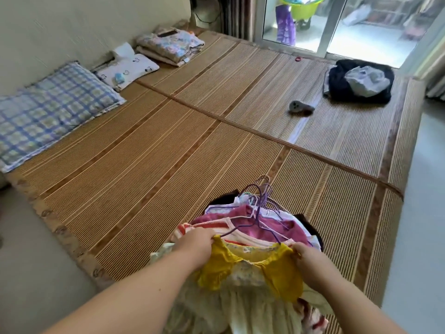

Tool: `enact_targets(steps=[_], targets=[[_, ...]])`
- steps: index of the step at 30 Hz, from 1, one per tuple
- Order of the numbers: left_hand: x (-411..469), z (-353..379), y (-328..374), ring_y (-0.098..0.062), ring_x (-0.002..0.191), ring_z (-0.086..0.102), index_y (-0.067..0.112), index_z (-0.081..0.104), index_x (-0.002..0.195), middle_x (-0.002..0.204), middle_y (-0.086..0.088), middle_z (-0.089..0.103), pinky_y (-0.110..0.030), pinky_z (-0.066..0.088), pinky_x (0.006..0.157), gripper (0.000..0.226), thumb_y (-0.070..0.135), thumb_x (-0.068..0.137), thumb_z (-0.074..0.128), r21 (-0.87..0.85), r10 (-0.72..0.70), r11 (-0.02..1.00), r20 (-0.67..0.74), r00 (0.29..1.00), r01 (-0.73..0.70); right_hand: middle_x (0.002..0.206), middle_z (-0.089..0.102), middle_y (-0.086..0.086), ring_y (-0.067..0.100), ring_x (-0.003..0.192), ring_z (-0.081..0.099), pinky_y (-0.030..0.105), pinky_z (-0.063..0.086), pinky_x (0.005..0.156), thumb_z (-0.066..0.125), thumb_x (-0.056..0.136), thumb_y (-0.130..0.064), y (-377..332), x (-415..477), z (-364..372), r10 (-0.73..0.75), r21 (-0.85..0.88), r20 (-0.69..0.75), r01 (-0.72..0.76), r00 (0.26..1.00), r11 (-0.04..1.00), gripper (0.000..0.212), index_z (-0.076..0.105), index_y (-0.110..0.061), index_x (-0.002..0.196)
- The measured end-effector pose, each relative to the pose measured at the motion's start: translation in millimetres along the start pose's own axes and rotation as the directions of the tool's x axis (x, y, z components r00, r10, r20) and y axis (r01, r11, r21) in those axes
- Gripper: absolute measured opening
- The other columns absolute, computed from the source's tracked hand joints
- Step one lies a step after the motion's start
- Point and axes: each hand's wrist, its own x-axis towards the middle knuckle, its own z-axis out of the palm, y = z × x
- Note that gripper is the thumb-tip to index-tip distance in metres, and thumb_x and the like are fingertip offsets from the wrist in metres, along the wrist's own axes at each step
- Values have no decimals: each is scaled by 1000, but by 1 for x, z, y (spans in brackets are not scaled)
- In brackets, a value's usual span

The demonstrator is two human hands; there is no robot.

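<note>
A pile of clothes on wire hangers (261, 201) lies on the near edge of a bamboo mat (149, 150) covering the bed. On top is a small dress with yellow sleeves (250, 268) and a pale floral front. My left hand (195, 244) grips its left shoulder and my right hand (310, 261) grips its right shoulder, holding it spread between them. Beneath it lie a pink garment (267, 227) and a red-striped one (204, 226).
A blue plaid pillow (50, 107), a small white pillow (127, 68) and folded bedding (168, 44) line the wall at left. A black garment with a plastic bag (361, 80) and a small grey object (301, 107) lie at the far right. Glass doors (337, 25) stand beyond.
</note>
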Motion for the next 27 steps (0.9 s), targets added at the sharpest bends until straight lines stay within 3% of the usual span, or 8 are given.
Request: enact_targets(steps=[2,4,7,11,17,22,27], targets=[[7,6,-7,-25,125,45,32,44,135,135,-1,49,-43,38,103,41,33,95,45,-3,-1,1000,-71,998,1,121,54,7,23,109,53,31,43,89,44,96,-30,-3,11,5,7,3,-44,-7,999,1000,35,47,-27,131],[6,9,-16,-24,135,32,33,27,147,148,-3,34,-41,29,111,61,41,91,50,-20,-30,999,-120,992,28,138,45,8,24,127,42,30,35,103,51,93,-34,-11,14,9,-11,-46,-76,8,997,999,50,38,-25,140],[-13,1,-30,-21,142,17,34,18,149,156,-1,17,-40,21,114,70,46,89,51,-41,-60,998,-148,987,54,147,34,3,20,135,34,28,30,107,57,89,-38,-40,3,9,-123,-79,-73,117,990,990,62,32,-29,145],[-64,-30,-53,-19,143,14,33,21,148,157,3,14,-42,19,113,66,48,90,49,-46,-50,998,-174,984,43,148,33,-2,17,134,33,26,29,108,56,88,-37,-113,-25,0,-372,-121,-39,365,927,923,62,31,-30,145],[-168,-104,-110,-18,142,17,33,24,146,155,3,21,-41,22,115,59,36,93,49,-100,-88,994,-380,921,54,144,38,-8,16,129,39,31,34,106,52,89,-41,-270,-92,-18,-729,-278,-20,697,684,661,57,31,-37,142],[-279,-151,-188,-19,138,29,34,28,145,152,2,29,-37,29,111,60,37,89,50,-153,-224,974,-603,766,165,146,35,-9,16,132,37,36,36,108,54,89,-43,-404,-161,2,-893,-342,60,850,445,401,59,27,-42,141],[-395,-166,-280,-17,136,30,33,33,144,152,3,30,-26,25,109,62,38,86,53,-211,-371,923,-705,604,321,150,30,-8,18,135,32,39,32,110,50,90,-46,-525,-238,52,-952,-347,203,926,230,149,57,25,-43,142]])
